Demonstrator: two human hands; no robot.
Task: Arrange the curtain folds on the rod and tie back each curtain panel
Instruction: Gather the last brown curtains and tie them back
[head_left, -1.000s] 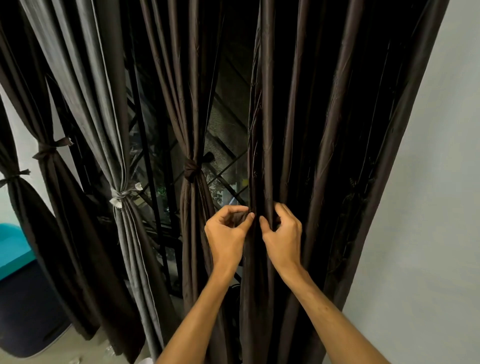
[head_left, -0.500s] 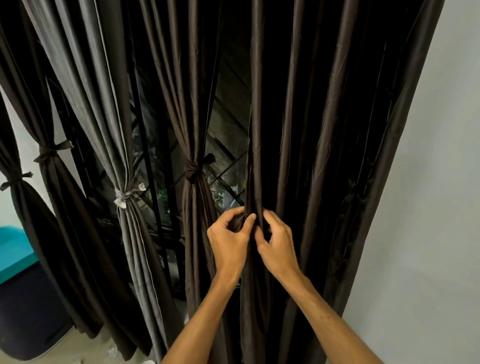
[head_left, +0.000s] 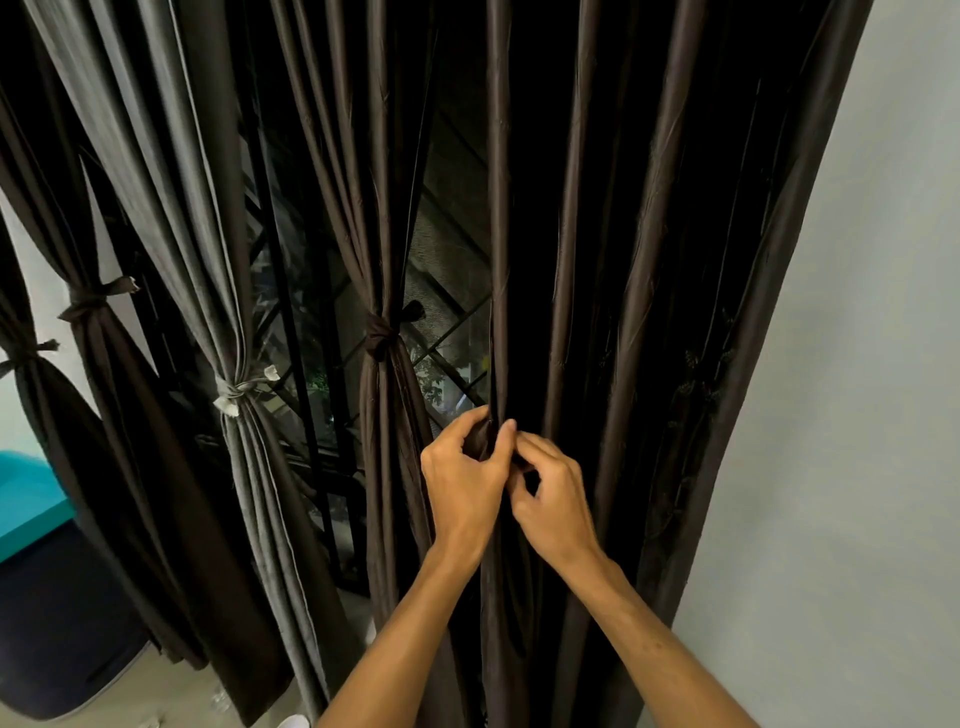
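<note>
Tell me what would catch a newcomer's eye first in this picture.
At the centre, the left hand and right hand meet, both pinching folds of the untied dark curtain that hangs next to the wall. Further left, a grey curtain stands out among the dark ones, cinched by a pale tie.

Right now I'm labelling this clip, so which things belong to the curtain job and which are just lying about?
Job: untied dark brown satin curtain panel, pinched by left hand and right hand; tied dark brown curtain panel; tied grey curtain panel.
Just there: black metal window grille; teal flat-topped block; pale grey wall.
</note>
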